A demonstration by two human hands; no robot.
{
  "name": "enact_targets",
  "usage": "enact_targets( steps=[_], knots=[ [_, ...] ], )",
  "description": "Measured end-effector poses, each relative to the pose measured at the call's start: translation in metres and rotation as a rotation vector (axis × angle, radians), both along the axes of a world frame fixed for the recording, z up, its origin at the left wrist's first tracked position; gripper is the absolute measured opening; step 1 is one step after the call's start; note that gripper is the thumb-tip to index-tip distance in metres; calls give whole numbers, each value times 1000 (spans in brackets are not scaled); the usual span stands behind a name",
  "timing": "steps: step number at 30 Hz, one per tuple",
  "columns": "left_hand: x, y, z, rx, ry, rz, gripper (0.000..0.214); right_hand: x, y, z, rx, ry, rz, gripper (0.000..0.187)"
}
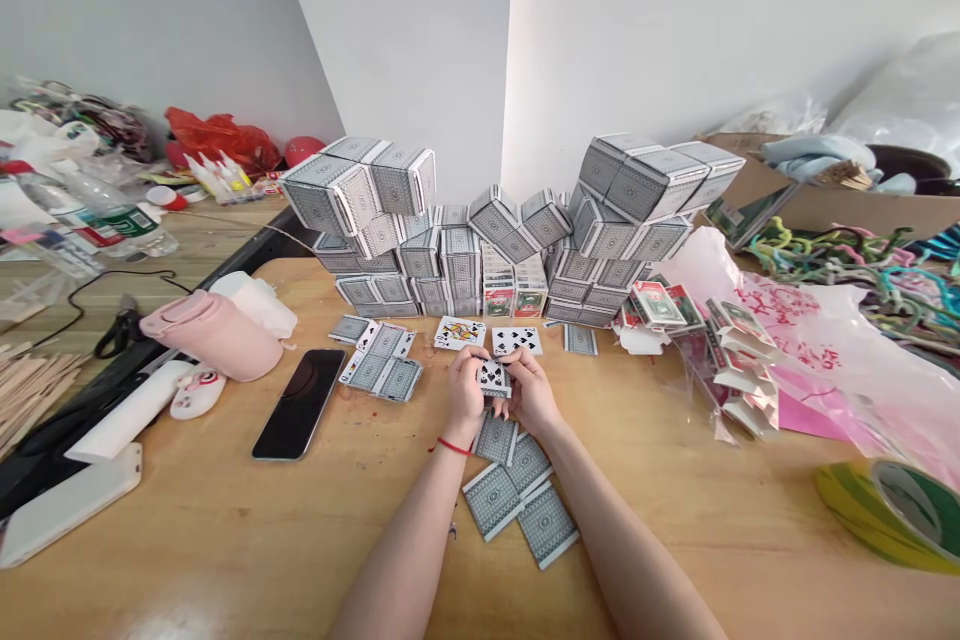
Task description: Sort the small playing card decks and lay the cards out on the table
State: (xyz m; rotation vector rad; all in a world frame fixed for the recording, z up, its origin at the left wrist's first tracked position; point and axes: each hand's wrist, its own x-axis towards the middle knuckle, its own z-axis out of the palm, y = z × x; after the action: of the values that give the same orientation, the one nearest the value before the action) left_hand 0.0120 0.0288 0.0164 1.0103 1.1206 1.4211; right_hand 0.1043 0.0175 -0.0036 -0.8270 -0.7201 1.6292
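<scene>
- Clenched at the centre of the view, not released: a small packet of playing cards, spade pips on its top face, pinched by the fingertips of the left hand and the right hand, over a wooden tabletop.
- Tied round the left wrist, just below the grip: a red string bracelet.
- Lying just below the grip, toward the body: four grey-backed cards, loose and slightly overlapping.
- Just ahead of the grip: a face-up court card and a face-up spade card, side by side.
- Ahead and to the left of the grip: a loose spread of grey-backed cards.
- Farther left of the grip: a black smartphone and a pink flask.
- Right of the grip: opened card packs on a pink plastic bag, with a roll of green-and-yellow tape nearer the table edge.
- Far beyond the grip: grey card boxes piled into two tall blocks.
- Progress, as judged from the layout: a large mass of boxes already stacked, only a few cards left loose around the hands.
</scene>
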Motion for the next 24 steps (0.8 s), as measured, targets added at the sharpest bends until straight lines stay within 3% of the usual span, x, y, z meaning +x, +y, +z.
enact_targets(
  steps=[7, 14, 20, 24],
  knots=[
    [-3, 1, 0, 4, 21, -53, 21, 2, 0, -2, -56, 64, 85, 21],
    [-6, 5, -2, -19, 57, -97, 23, 3, 1, 1, -129, -24, 171, 23],
    [-9, 4, -2, 23, 118, -141, 27, 8, -1, 5, -73, -53, 270, 28],
    [-10, 5, -3, -20, 162, -114, 23, 8, 1, 0, -40, -114, 217, 31]
  ],
)
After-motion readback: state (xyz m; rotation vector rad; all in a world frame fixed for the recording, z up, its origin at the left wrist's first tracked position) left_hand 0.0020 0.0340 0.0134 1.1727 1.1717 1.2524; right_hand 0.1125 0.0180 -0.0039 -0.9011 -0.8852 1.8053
